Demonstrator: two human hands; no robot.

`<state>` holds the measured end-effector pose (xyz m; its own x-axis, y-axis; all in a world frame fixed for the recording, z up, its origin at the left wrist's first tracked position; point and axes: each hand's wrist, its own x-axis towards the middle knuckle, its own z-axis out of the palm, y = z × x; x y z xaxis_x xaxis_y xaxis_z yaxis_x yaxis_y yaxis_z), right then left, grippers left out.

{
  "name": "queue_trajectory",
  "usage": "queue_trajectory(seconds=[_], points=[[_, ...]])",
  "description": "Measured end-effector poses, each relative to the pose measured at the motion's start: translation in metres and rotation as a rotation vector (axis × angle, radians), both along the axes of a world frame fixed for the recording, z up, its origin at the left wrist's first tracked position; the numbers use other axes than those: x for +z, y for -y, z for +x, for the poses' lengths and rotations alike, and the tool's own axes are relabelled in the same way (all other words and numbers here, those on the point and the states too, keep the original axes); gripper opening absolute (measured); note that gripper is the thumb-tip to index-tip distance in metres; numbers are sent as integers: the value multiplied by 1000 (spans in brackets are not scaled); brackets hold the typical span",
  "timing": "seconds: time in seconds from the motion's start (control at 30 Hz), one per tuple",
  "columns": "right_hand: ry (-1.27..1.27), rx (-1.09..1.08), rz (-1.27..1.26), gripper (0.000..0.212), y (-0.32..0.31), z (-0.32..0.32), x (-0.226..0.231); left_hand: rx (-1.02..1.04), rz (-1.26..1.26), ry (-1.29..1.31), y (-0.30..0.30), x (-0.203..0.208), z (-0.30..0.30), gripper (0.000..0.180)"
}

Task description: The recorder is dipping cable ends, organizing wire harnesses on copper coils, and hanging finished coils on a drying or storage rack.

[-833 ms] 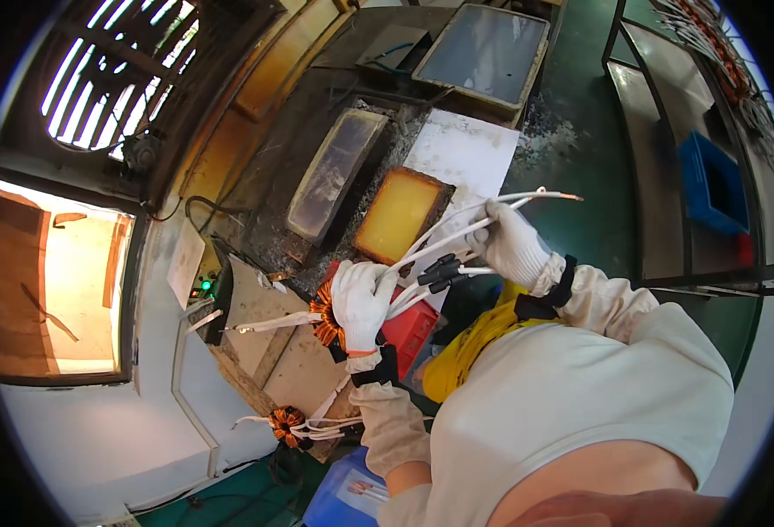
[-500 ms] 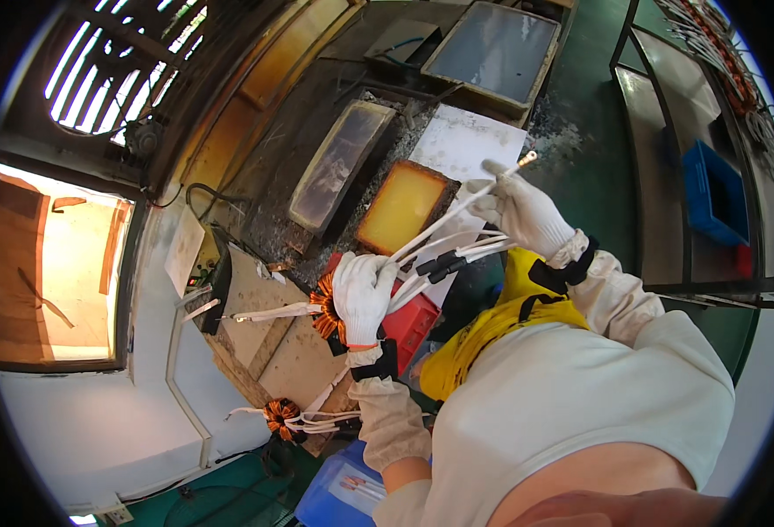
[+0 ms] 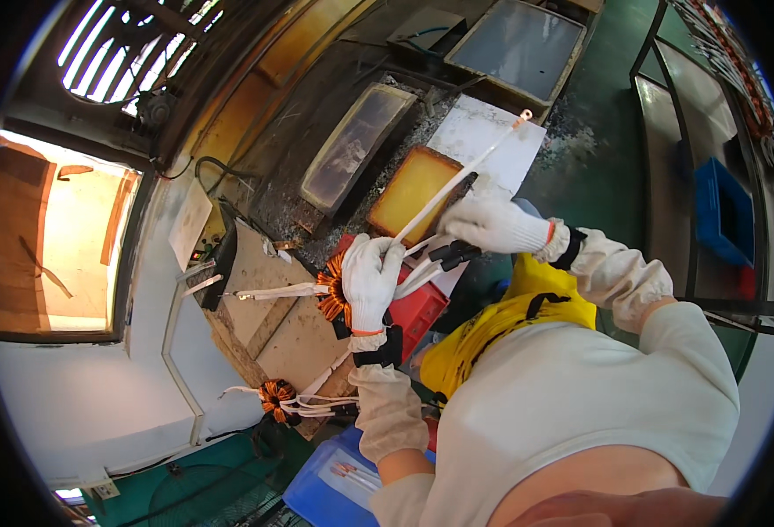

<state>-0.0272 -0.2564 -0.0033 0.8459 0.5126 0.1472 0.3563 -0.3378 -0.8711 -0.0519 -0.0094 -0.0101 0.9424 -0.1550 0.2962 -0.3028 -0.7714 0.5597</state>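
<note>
My left hand (image 3: 371, 279), in a white knit glove, is closed around a coil (image 3: 334, 288) wound with copper wire and the base of its white-sleeved leads. One long white lead (image 3: 461, 174) rises from this hand toward the upper right, its bare copper tip (image 3: 525, 115) over a white board. My gloved right hand (image 3: 495, 224) is curled at the other leads, just above their black sleeves (image 3: 453, 256); its fingertips are partly hidden. A second copper-wound coil (image 3: 278, 400) with white leads lies at the bench's near left edge.
A pot with a yellow surface (image 3: 414, 195) lies beyond my hands, beside a long grey-topped trough (image 3: 358, 147) and the white board (image 3: 483, 139). A red bin (image 3: 420, 318) stands below the leads, a blue bin (image 3: 330, 479) nearer. Metal shelving (image 3: 668, 167) holds a blue crate (image 3: 722, 211) at right.
My right hand has come away from the long lead's outer end, moving left and down to the other leads. The long lead now points more steeply upward. My left hand keeps its hold.
</note>
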Motion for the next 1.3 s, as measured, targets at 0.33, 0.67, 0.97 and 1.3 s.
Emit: queue_trajectory(seconds=[0.33, 0.67, 0.97, 1.3], points=[[-1185, -247, 1080, 25, 13, -37, -68, 30, -70, -27, -5, -7, 2, 19], [-863, -550, 1496, 30, 23, -10, -43, 10, -88, -13, -1, 0, 1, 16], [-903, -526, 942, 30, 7, -1, 8, 2, -95, 9, 4, 4, 1, 15], [-670, -287, 944, 33, -8, 20, 28, 14, -44, 23, 2, 3, 1, 15]])
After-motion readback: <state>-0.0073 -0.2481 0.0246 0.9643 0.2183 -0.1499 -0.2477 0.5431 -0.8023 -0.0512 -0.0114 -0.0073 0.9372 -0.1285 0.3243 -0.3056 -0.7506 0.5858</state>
